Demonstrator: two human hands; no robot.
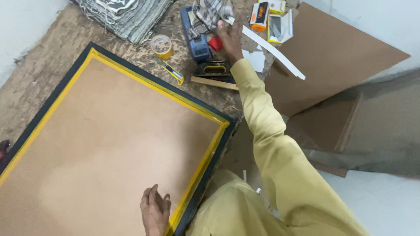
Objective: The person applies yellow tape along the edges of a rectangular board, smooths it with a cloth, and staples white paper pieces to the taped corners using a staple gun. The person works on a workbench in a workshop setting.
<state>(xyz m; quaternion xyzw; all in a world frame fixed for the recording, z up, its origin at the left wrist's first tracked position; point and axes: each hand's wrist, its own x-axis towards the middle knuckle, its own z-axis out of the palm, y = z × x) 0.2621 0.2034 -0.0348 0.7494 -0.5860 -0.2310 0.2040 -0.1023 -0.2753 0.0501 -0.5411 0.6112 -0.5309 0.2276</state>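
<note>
Left hand (pixel 154 211) rests flat and open on the backing board (pixel 100 144) inside the black frame (pixel 209 168) with yellow tape edging. Right hand (pixel 230 38) reaches open, holding nothing, toward the staple gun (pixel 197 37). I'd keep that board pinned firmly.

The board (pixel 105 148) is plain tan, edged with yellow tape (pixel 151 83) inside a dark blue-black frame (pixel 210 170). The sleeve (pixel 271 144) is pale yellow-green. The tape roll (pixel 162 46) is yellow, the cloth (pixel 210 15) checked grey-white, and the small box (pixel 260 16) seemingly orange.
</note>
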